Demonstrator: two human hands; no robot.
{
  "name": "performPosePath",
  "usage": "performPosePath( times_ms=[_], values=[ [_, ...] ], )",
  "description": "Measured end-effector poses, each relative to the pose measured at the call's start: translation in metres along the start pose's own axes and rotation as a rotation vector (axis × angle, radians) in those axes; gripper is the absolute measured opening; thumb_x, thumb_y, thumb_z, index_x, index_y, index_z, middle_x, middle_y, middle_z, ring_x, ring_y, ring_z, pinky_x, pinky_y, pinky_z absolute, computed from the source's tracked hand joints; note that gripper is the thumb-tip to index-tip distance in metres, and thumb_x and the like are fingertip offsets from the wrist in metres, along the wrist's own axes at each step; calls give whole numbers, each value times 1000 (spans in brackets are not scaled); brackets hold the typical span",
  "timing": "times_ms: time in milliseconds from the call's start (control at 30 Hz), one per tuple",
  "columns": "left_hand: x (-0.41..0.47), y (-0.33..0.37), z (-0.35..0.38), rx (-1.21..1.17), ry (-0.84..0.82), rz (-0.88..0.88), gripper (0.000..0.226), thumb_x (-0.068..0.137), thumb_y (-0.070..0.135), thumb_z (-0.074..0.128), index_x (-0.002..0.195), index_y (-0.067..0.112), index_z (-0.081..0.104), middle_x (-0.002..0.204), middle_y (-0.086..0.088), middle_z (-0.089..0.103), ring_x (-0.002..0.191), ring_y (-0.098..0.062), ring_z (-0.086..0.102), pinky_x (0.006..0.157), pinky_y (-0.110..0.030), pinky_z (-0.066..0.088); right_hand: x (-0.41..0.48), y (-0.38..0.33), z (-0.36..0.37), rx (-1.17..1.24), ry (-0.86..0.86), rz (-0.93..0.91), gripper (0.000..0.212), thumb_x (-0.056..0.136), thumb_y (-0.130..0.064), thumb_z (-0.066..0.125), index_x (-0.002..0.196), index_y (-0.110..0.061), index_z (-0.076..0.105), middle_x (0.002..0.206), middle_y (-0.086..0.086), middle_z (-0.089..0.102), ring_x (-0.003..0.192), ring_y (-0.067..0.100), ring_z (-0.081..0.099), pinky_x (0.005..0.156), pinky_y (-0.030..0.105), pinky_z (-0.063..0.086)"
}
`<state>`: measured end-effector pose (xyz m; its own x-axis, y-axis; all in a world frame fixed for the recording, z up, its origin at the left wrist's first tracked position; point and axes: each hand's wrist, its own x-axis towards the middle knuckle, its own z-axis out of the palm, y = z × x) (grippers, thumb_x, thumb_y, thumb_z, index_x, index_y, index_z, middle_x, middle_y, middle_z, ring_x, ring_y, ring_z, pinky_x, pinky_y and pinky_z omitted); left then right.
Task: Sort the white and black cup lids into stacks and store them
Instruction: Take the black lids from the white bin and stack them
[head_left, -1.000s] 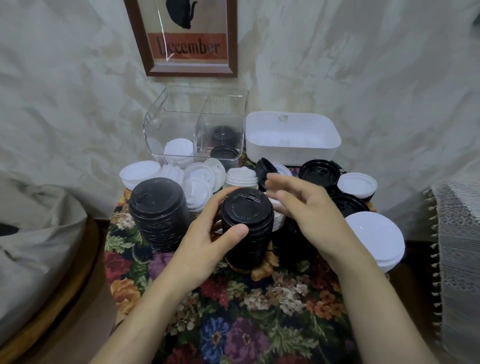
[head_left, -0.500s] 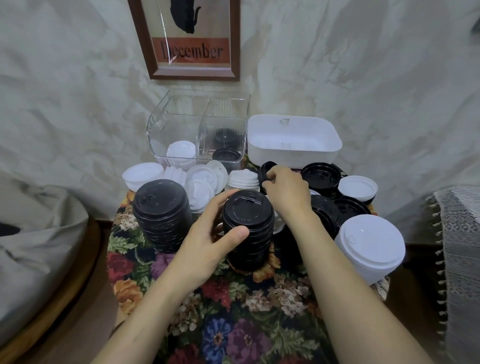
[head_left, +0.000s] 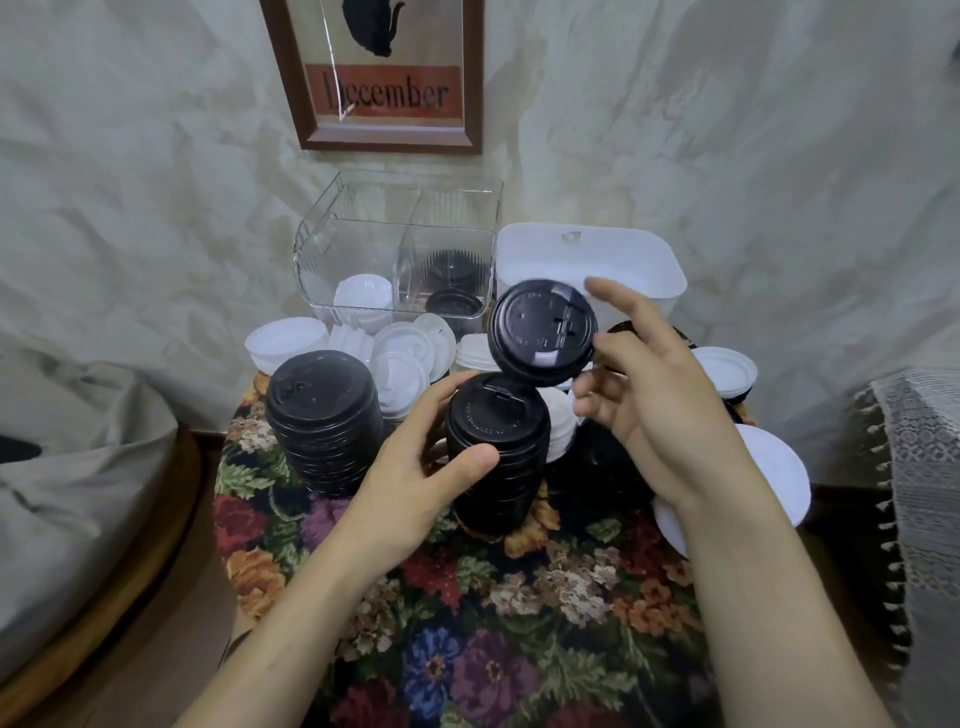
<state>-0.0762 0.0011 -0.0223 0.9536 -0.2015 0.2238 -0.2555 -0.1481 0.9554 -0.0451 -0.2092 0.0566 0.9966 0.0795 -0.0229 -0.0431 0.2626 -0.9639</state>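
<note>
The place looked like a room in a home, not a shop or a workshop. On the pale wall (head_left: 727, 156), which had a soft marbled pattern, hung 1 picture (head_left: 382, 78) in a brown wooden frame, with a black cat and the word "December". A dark cloth (head_left: 519, 597) of woven flowers covered the small worktop (head_left: 234, 545). At the left lay a big, soft grey cushion (head_left: 78, 467). At the right hung a lace cloth (head_left: 914, 467) with small tassels along its edge.
</note>
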Motion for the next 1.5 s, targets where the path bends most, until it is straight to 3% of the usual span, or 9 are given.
performPosePath(
  times_ms=[233, 400, 533, 633, 767, 933, 1167, 1400, 1500],
  values=[
    [-1, 5, 2, -8, -4, 1, 64, 87, 44, 70, 145, 38, 44, 137, 35, 59, 131, 9, 53, 100, -6, 40, -16, 7, 0, -276, -114, 58, 24, 98, -33, 66, 120, -27, 73, 91, -1, 67, 63, 11, 52, 54, 26, 44],
    [1, 10, 2, -17, -16, 9, 60, 94, 28, 69, 148, 32, 44, 138, 37, 57, 132, 12, 51, 100, -5, 39, -15, 12, -2, -400, -113, 7, 29, 98, -34, 67, 127, -37, 70, 83, -5, 63, 72, 9, 54, 62, 27, 43],
    [0, 6, 0, -51, -28, 6, 91, 86, 56, 72, 162, 27, 30, 146, 33, 53, 136, 8, 50, 101, -6, 40, -11, 11, 1, -478, -152, -17, 31, 101, -35, 61, 130, -43, 69, 120, -15, 73, 108, 7, 66, 90, 33, 49],
    [0, 7, 2, -67, -8, 1, 105, 79, 70, 70, 164, 36, 18, 148, 38, 47, 138, 10, 46, 102, -5, 38, -9, 10, 5, -543, -120, -67, 32, 101, -34, 62, 131, -42, 67, 115, -17, 73, 104, -5, 65, 91, 23, 46],
    [0, 8, 3, -65, -3, 17, 93, 84, 62, 68, 161, 27, 31, 149, 30, 51, 139, 6, 47, 103, -7, 38, -11, 15, 4, -590, -126, -137, 30, 96, -45, 66, 125, -40, 69, 117, -21, 72, 110, -6, 65, 93, 23, 47],
    [0, 11, 3, -66, -31, 8, 80, 81, 67, 68, 147, 25, 52, 138, 18, 65, 128, -3, 60, 98, -13, 47, -17, 22, 3, -653, -199, -142, 75, 72, -60, 84, 140, -43, 57, 138, -27, 55, 125, -12, 52, 100, 21, 49],
    [1, 10, 0, -100, -28, -32, 75, 77, 61, 78, 141, 27, 57, 134, 13, 69, 125, -7, 64, 96, -15, 49, -17, 23, -1, -598, -291, -111, 66, 90, -29, 80, 148, -41, 50, 143, -24, 57, 136, -5, 49, 111, 33, 46],
    [1, 12, 2, -107, -33, -32, 69, 79, 50, 77, 140, 25, 57, 131, 13, 70, 121, -6, 66, 94, -14, 49, -18, 30, 8, -627, -251, -122, 75, 77, -61, 76, 145, -49, 48, 140, -26, 57, 130, -7, 53, 108, 30, 48],
    [1, 11, 1, -104, -43, -35, 73, 78, 56, 78, 140, 25, 57, 132, 12, 70, 122, -7, 65, 95, -15, 49, -19, 32, 9, -612, -232, -120, 69, 83, -48, 83, 144, -46, 50, 139, -24, 58, 128, -7, 54, 109, 31, 48]
  ],
)
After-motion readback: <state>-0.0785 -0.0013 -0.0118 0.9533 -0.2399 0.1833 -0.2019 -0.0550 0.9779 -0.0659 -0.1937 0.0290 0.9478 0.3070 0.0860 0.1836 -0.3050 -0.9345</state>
